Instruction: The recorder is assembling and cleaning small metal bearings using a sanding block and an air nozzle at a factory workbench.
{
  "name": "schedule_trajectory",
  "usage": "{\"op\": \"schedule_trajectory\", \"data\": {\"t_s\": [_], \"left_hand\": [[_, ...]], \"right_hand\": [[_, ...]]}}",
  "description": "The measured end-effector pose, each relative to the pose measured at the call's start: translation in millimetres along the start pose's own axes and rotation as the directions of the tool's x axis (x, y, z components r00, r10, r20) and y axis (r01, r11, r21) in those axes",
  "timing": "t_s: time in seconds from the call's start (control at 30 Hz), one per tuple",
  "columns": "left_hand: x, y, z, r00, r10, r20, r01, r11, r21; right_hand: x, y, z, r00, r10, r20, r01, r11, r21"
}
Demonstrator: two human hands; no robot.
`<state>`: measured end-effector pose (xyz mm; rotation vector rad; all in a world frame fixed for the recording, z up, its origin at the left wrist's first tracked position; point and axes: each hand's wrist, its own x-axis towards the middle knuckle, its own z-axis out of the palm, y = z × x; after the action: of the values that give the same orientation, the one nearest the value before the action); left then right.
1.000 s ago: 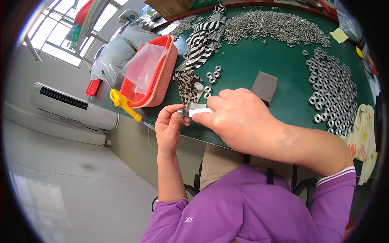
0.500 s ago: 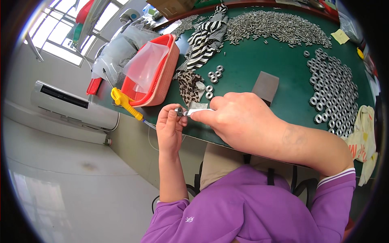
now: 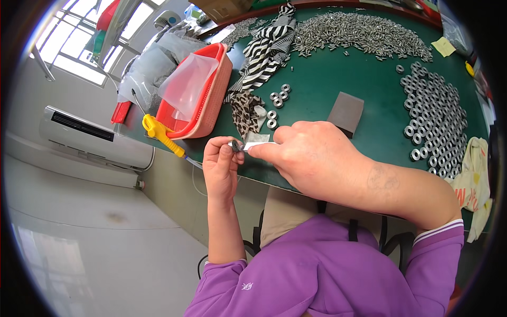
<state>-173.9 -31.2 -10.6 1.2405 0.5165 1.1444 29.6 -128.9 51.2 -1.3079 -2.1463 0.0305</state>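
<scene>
My left hand [image 3: 220,165] is closed, with a small silver metal ring [image 3: 233,145] pinched between thumb and fingers near the table's front edge. From the right, my right hand [image 3: 309,153] grips a flat white strip-like piece [image 3: 255,146] whose tip reaches up to the ring. The far end of that piece is hidden inside my right hand, and I cannot tell whether its tip touches the ring. Just beyond my hands, several similar rings [image 3: 272,124] stand on the green table, beside a leopard-print cloth [image 3: 246,114].
A red plastic basket [image 3: 224,87] with a clear bag stands left, beside a yellow air blow gun [image 3: 161,132]. A brown block [image 3: 346,112] lies beyond my right hand. Many rings [image 3: 433,121] spread at right; a heap of small metal pins [image 3: 359,34] lies at the back.
The ring has turned slightly in my left fingers, so its face shows at another angle. My right hand and the white piece have hardly moved.
</scene>
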Motion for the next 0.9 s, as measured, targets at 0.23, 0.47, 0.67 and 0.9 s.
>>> {"op": "schedule_trajectory", "data": {"t_s": [0.23, 0.47, 0.67, 0.9], "left_hand": [[-1.2, 0.8, -0.1, 1.000, 0.009, -0.009, -0.009, 0.999, 0.042], [-0.5, 0.1, -2.1, 1.000, 0.025, -0.005, -0.025, 0.999, 0.038], [-1.3, 0.5, 1.3, 0.997, 0.077, 0.006, -0.077, 0.997, 0.028], [-1.6, 2.5, 3.2, 0.999, 0.051, -0.002, -0.051, 0.998, -0.025]], "right_hand": [[-1.2, 2.4, 6.7, 0.999, 0.011, -0.033, -0.010, 0.999, 0.042], [-1.2, -1.7, 3.4, 1.000, 0.026, -0.013, -0.026, 1.000, 0.004], [-0.9, 0.2, 2.6, 0.999, 0.043, -0.016, -0.041, 0.993, 0.114], [-2.7, -5.4, 5.9, 0.997, 0.027, -0.079, -0.026, 1.000, 0.014]]}}
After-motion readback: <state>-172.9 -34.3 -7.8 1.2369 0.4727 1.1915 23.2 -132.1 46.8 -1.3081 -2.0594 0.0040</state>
